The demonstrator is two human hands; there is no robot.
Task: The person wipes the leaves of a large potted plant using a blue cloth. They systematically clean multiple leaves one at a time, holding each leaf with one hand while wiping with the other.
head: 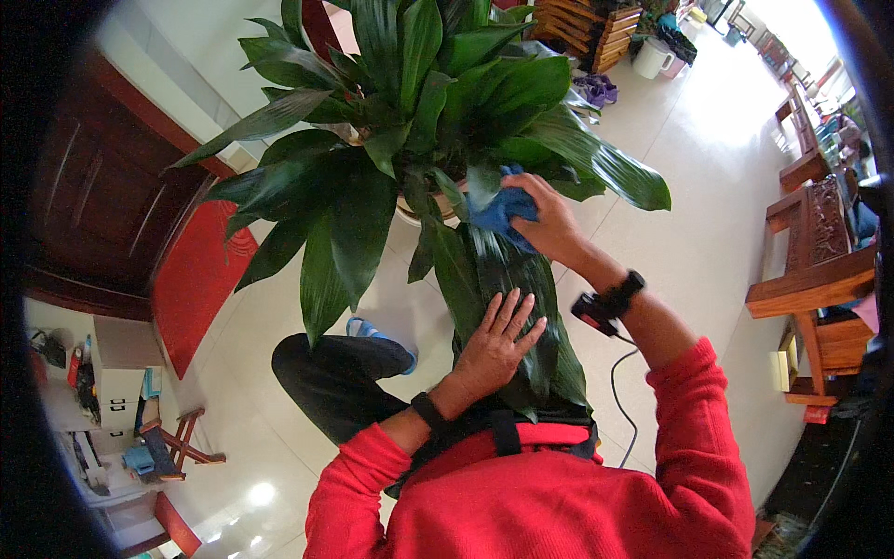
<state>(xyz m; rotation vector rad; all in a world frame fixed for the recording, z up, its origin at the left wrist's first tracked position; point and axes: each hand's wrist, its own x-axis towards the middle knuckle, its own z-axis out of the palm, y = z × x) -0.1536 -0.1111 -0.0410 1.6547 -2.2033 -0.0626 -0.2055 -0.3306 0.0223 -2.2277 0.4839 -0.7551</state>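
Observation:
A large potted plant (412, 105) with broad, glossy green leaves stands before me. Several of its leaves droop toward my lap, among them a long wide leaf (552, 335). My left hand (494, 346) rests on that leaf, palm down with the fingers a little apart, and holds nothing. Higher up, near the base of the leaf, my right hand (552, 218) grips a blue cloth (504, 213) that lies against the foliage. Part of the cloth is hidden behind a smaller leaf. The rim of the pot (412, 209) shows only partly beneath the leaves.
A black cable (616, 391) hangs from the device on my right wrist. Carved wooden furniture (803, 272) lines the right side. On the left are a dark door (105, 182), a red mat (199, 279) and a small folding stool (178, 444). A white bucket (651, 59) stands far back.

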